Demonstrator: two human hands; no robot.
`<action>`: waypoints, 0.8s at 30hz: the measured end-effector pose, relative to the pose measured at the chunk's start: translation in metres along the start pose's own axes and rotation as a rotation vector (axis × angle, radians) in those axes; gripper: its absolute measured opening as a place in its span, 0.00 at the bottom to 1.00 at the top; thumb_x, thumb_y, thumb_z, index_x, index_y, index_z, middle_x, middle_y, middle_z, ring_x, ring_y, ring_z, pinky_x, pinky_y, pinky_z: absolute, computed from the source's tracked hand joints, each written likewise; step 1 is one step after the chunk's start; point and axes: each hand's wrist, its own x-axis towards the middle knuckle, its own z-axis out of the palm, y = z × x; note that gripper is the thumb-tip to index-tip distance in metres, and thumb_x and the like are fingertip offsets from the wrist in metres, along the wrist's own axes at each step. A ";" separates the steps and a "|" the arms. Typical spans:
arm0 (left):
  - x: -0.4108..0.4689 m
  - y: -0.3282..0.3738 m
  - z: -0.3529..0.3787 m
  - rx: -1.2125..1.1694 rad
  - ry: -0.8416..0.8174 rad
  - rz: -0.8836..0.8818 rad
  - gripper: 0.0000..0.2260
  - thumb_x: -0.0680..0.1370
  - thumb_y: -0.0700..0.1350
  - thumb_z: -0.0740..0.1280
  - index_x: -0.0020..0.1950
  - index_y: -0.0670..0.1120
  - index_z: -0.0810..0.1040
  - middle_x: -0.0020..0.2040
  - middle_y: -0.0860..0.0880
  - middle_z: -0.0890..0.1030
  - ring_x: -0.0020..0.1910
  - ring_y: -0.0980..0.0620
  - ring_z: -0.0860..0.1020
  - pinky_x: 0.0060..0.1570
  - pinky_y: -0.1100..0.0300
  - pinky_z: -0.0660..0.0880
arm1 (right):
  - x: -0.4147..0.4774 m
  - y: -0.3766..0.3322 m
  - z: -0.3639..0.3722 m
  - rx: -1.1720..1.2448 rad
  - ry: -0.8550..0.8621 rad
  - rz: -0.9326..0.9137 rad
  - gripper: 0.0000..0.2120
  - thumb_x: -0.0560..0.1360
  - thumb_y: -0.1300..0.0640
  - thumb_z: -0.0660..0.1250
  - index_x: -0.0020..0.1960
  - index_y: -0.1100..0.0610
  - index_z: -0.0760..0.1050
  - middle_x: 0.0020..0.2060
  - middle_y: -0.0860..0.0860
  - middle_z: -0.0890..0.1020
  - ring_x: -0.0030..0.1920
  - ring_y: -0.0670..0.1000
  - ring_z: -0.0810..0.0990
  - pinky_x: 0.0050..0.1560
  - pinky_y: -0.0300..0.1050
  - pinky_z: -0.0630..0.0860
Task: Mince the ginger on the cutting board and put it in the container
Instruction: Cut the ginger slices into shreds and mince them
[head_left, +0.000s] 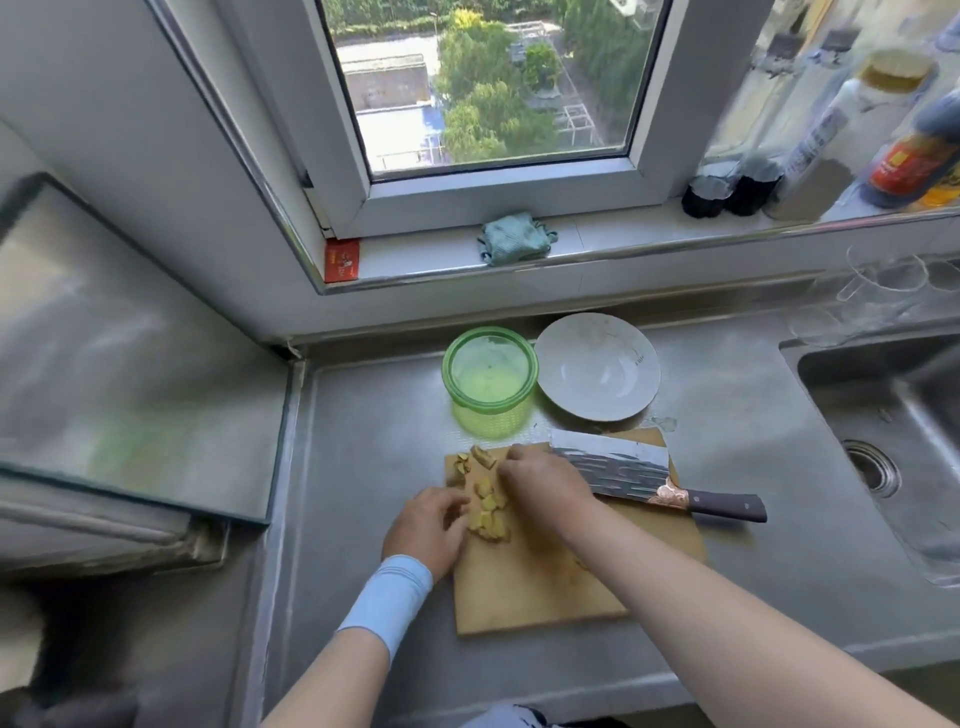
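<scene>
Yellow ginger pieces (488, 506) lie in a loose line on the left part of the wooden cutting board (540, 592). My left hand (426, 527) rests at the board's left edge, fingers curled against the lower ginger pieces. My right hand (543, 491) reaches across the board, fingertips touching the ginger from the right. A cleaver (623, 470) with a dark handle lies flat on the board's far right corner, held by neither hand. The green translucent container (489, 382) stands just beyond the board, with no lid on it.
A white bowl (597, 366) sits to the right of the container. The sink (893, 441) lies at the right, glass cups (878, 296) behind it. Bottles and a folded cloth (514, 236) stand on the window sill. A glass stove cover (119, 353) is at the left.
</scene>
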 end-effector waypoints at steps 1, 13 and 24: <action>0.000 -0.002 -0.001 -0.014 -0.031 0.018 0.11 0.75 0.49 0.71 0.57 0.57 0.81 0.50 0.57 0.77 0.51 0.54 0.77 0.54 0.60 0.74 | 0.002 -0.001 0.001 -0.013 -0.011 -0.003 0.09 0.77 0.64 0.62 0.53 0.58 0.79 0.51 0.55 0.76 0.49 0.59 0.80 0.43 0.48 0.71; 0.004 -0.002 -0.012 -0.084 -0.057 0.039 0.02 0.75 0.52 0.72 0.47 0.58 0.83 0.43 0.59 0.76 0.43 0.58 0.75 0.46 0.65 0.69 | -0.011 0.003 -0.005 0.522 0.039 0.397 0.06 0.73 0.63 0.70 0.46 0.54 0.84 0.44 0.49 0.84 0.46 0.49 0.81 0.49 0.40 0.76; -0.003 0.079 0.018 -0.135 -0.104 0.161 0.02 0.77 0.50 0.71 0.49 0.56 0.82 0.41 0.61 0.80 0.39 0.58 0.76 0.45 0.63 0.75 | -0.101 0.056 -0.037 1.000 0.132 0.790 0.01 0.74 0.62 0.74 0.43 0.59 0.84 0.39 0.54 0.86 0.31 0.49 0.83 0.28 0.42 0.76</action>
